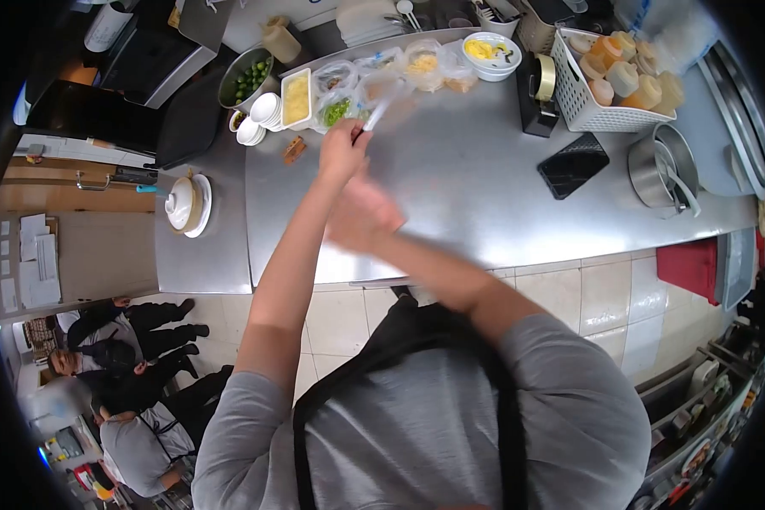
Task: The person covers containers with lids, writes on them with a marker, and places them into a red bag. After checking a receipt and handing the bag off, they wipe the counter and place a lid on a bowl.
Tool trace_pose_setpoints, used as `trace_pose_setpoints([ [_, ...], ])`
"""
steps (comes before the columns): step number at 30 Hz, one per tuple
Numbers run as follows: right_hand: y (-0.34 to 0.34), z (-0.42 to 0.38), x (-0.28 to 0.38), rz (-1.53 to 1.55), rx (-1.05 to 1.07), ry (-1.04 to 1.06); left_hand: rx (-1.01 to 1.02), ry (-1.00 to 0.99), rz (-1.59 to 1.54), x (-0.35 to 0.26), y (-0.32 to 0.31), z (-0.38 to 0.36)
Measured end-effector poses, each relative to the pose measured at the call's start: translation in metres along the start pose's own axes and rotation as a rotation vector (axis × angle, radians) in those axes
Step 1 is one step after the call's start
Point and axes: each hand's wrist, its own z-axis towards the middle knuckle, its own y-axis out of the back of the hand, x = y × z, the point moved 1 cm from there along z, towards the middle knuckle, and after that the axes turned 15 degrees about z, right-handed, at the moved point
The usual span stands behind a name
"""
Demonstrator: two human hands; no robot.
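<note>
My left hand (343,151) is closed around a thin white stick-like object (376,115), which slants up and right over the plastic bags; motion blur hides its exact kind. Just below, my right hand (364,217) is smeared by movement, so its fingers do not show clearly. Close beyond my left hand lies a clear bag of chopped greens (337,110). To its left stands a white tub of pale yellow food (297,100). A small brown item (295,150) rests on the steel counter (467,204), left of my left hand.
Along the back are a pot of green limes (248,83), stacked white cups (266,110) and a white bowl (491,56). Rightward are a tape dispenser (537,98), a basket of bottles (608,110), a phone (574,164) and a metal pot (654,174). People stand at lower left.
</note>
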Motion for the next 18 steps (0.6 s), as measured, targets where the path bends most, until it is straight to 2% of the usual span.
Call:
trace_pose_setpoints([
  [2, -0.054, -0.040, -0.027, -0.500, 0.426, 0.300, -0.017, 0.007, 0.023, 0.006, 0.006, -0.004],
  [3, -0.044, -0.028, -0.044, -0.502, 0.430, 0.302, -0.025, 0.011, 0.036, 0.009, 0.007, -0.005],
  [5, 0.006, -0.003, -0.085, -1.797, 0.759, 0.861, -0.026, 0.019, 0.015, 0.013, 0.007, -0.003],
  [6, 0.021, 0.018, -0.062, -2.489, 0.615, 1.194, -0.022, 0.029, -0.005, 0.017, 0.006, -0.003],
  [7, 0.037, 0.037, -0.026, -3.178, 0.315, 1.513, -0.021, 0.013, -0.005, 0.019, 0.004, -0.001],
  [8, -0.019, 0.003, 0.039, -2.614, 0.017, 0.852, -0.016, -0.002, -0.016, 0.021, 0.000, 0.001],
  [9, 0.027, 0.038, 0.072, -2.636, -0.368, 1.213, -0.005, 0.018, -0.023, 0.023, -0.005, 0.000],
  [10, 0.038, 0.036, 0.117, -2.563, -0.609, 1.261, 0.007, 0.039, -0.031, 0.023, -0.010, -0.002],
  [11, 0.045, 0.020, 0.156, -3.438, -0.784, 1.084, 0.015, 0.021, 0.002, 0.019, -0.013, -0.004],
  [12, 0.050, 0.002, 0.184, -4.313, -0.924, 0.480, 0.020, 0.007, -0.009, 0.018, -0.018, -0.006],
  [14, 0.059, -0.020, 0.198, -4.256, -1.036, 0.484, 0.136, 0.033, -0.003, 0.017, -0.030, -0.011],
  [18, 0.076, -0.070, 0.202, -4.001, -1.328, 0.600, 0.107, -0.052, 0.138, 0.014, -0.047, -0.017],
])
